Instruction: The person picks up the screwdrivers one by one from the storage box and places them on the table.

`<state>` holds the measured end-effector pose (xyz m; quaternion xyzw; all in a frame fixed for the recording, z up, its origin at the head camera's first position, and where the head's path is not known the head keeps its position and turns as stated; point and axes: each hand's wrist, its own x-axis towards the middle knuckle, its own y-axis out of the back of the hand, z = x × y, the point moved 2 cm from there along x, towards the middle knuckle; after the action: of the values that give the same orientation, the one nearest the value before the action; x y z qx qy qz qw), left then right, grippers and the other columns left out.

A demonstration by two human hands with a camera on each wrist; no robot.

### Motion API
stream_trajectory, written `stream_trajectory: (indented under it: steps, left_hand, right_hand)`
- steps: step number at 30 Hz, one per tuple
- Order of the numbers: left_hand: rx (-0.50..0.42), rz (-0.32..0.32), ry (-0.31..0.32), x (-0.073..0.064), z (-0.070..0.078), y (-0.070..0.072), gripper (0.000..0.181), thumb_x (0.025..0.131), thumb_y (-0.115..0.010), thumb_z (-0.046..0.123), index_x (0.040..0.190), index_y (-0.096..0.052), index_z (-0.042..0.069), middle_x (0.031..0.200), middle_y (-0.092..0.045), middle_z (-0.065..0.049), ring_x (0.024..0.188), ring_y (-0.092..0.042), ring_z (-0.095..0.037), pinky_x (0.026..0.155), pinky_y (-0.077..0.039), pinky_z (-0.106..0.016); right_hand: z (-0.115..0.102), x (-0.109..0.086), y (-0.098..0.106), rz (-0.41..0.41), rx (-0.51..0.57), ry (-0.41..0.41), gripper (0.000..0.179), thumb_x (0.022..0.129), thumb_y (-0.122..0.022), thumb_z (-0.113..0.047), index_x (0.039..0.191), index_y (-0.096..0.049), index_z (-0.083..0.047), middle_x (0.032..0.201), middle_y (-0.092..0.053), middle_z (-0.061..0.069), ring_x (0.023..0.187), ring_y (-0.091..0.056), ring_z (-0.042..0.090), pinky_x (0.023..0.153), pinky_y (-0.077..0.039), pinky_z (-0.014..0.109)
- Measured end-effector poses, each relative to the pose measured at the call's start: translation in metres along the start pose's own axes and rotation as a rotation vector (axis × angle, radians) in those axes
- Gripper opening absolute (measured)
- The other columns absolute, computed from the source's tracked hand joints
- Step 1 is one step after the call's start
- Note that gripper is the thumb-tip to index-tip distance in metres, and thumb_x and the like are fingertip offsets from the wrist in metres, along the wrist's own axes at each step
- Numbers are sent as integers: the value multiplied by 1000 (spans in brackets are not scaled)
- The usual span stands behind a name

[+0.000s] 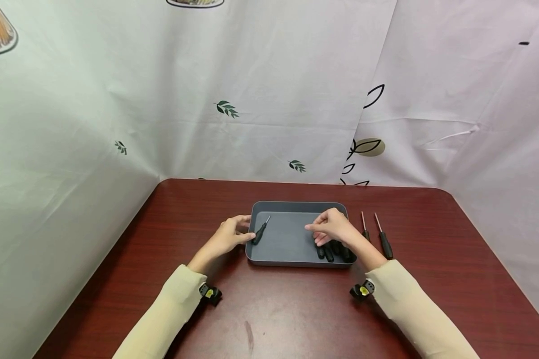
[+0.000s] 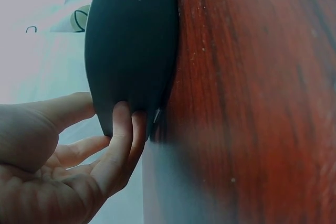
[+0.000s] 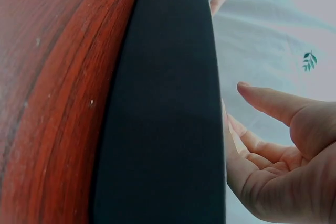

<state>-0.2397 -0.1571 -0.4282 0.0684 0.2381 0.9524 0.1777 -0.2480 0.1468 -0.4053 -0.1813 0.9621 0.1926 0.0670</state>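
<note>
A grey rectangular tray (image 1: 285, 244) rests on the table. My left hand (image 1: 226, 235) holds its left end, thumb over the rim; in the left wrist view, fingers (image 2: 122, 127) touch the tray's outer wall. Just inside that end lies a small screwdriver (image 1: 259, 234) with a black handle and its shaft pointing away. Above the tray's right part is my right hand (image 1: 334, 227), over several black-handled tools (image 1: 329, 252) lying side by side, partly hidden by it. The right wrist view shows the thumb (image 3: 268, 100) apart from the fingers, whose tips are partly hidden behind the tray wall.
To the right of the tray, two more screwdrivers lie on the dark red table (image 1: 197, 204): one long and black-handled (image 1: 386, 245), the other (image 1: 366, 233) partly hidden behind my right forearm. White patterned cloth (image 1: 269, 139) hangs behind the table and along its sides.
</note>
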Motion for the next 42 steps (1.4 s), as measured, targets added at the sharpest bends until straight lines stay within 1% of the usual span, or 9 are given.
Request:
stream_trajectory:
  steps: [10,15,17,25,29,34,36,39,42]
  left_hand:
    - [8,-8,17,0,0,0,57,93,-69,0,141,-43,-15,123,-58,-35,84,-73,-32,73,-62,-37]
    - [1,-7,37,1,2,0,58,93,-69,0,143,-43,-13,124,-58,-34,86,-73,-31,74,-62,-36]
    - [5,-10,31,1,3,0,58,93,-69,0,143,-42,-13,124,-58,-34,86,-73,-31,74,-62,-36]
    - [9,-15,40,0,4,1,59,93,-69,0,144,-41,-13,124,-59,-33,87,-72,-31,74,-62,-37]
    - [4,-12,38,-1,1,0,59,93,-69,0,143,-42,-14,123,-59,-33,86,-73,-31,73,-62,-37]
    - [7,-5,30,0,-1,-1,57,93,-69,-1,141,-43,-16,122,-59,-35,84,-73,-34,72,-62,-39]
    - [16,-9,27,0,-1,-1,57,93,-69,-1,141,-42,-16,122,-59,-35,84,-73,-33,72,-62,-38]
    - [15,-9,34,-1,0,0,57,93,-69,0,141,-43,-14,122,-59,-34,85,-73,-31,73,-62,-36]
    - [13,-15,23,-1,1,1,57,93,-69,0,141,-43,-15,122,-58,-35,85,-73,-33,73,-62,-37]
  right_hand:
    - [0,6,-8,-10,-7,0,32,93,-73,-14,98,-69,17,72,-69,22,58,-70,25,62,-62,44]
    - [-3,8,-10,6,-12,-9,33,94,-73,-16,99,-69,16,71,-69,20,58,-70,23,61,-62,42]
    - [-3,8,-12,12,-4,-18,32,93,-73,-15,99,-69,16,72,-69,19,57,-70,22,61,-62,41]
    - [-4,13,-22,-4,48,-2,30,94,-70,-9,102,-67,20,74,-68,23,57,-69,21,62,-62,42]
    - [-10,12,-28,-8,65,1,30,94,-70,-7,103,-66,21,77,-67,28,60,-70,27,63,-62,46]
    - [-13,15,-36,10,68,-13,28,94,-70,-6,102,-66,20,75,-68,27,59,-70,26,62,-62,44]
    - [-11,17,-39,26,67,-9,27,93,-71,-7,100,-67,19,72,-68,22,56,-69,22,59,-62,40]
    - [-14,18,-43,37,60,-4,26,93,-71,-7,98,-67,18,71,-68,22,56,-69,24,59,-62,41]
    - [-16,19,-47,46,49,6,26,93,-71,-7,97,-67,18,69,-68,22,55,-69,25,60,-62,42]
